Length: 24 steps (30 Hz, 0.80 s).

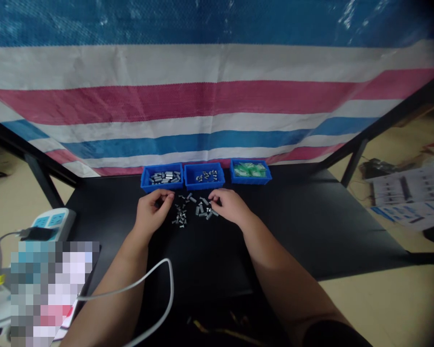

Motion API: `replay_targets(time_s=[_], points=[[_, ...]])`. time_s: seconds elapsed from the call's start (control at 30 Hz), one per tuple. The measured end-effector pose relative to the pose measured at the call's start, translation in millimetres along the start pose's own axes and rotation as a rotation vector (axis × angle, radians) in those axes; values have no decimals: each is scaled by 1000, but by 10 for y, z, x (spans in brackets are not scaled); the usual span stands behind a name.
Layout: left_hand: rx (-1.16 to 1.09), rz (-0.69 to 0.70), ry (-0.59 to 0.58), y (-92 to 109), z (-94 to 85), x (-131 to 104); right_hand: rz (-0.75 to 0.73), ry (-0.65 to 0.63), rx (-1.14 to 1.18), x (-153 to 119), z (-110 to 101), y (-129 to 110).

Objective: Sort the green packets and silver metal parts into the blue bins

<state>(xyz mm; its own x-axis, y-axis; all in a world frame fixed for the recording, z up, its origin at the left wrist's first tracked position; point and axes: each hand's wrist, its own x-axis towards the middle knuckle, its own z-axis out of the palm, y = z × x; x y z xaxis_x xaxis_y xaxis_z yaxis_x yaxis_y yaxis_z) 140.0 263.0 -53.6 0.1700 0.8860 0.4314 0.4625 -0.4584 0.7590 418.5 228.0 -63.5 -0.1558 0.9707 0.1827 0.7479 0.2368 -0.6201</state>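
Observation:
My left hand (152, 211) is closed in a pinch, thumb against forefinger, left of a loose pile of small metal screws (181, 218). Whatever lies between those fingertips is too small to make out. Across from it, my right hand (229, 204) has its fingertips pressed together at the right edge of a heap of short grey metal cylinders (200, 209). Its grip is also too fine to read. Both heaps lie on the black tabletop (206, 255), with a few pieces scattered between them.
Behind my hands stand three blue bins: the left bin (143, 184) holds metal cylinders, the middle bin (188, 185) screws, the right bin (251, 181) green-and-clear packets. A white cable (171, 284) loops over my left forearm. A power strip (67, 224) sits at left; a striped sheet (210, 101) hangs behind.

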Motion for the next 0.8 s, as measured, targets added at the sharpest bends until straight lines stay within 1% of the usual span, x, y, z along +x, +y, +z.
replay_targets(time_s=[0.07, 0.2, 0.3, 0.4, 0.47, 0.53, 0.6, 0.7, 0.8], points=[[4, -4, -5, -8, 0, -3, 58, -55, -39, -4, 16, 27], [5, -20, -19, -48, 6, 1, 102, -48, -73, -1, 33, 26], [29, -14, -112, -73, 39, 13, 113, -42, -79, 9, 43, 20], [131, 106, -245, -73, 119, 10, 137, -31, -86, 14, 44, 24], [211, 197, -303, -60, 194, -10, 160, -10, -85, 13, 38, 27], [270, 235, -345, -48, 277, -39, 177, 17, -72, 12, 31, 31], [330, 237, -377, -45, 358, -65, 183, 35, -53, 14, 30, 40], [400, 209, -372, -66, 458, -79, 169, 42, -19, 19, 43, 65], [418, 183, -308, -84, 515, -69, 155, 44, 9, 22, 63, 92]])
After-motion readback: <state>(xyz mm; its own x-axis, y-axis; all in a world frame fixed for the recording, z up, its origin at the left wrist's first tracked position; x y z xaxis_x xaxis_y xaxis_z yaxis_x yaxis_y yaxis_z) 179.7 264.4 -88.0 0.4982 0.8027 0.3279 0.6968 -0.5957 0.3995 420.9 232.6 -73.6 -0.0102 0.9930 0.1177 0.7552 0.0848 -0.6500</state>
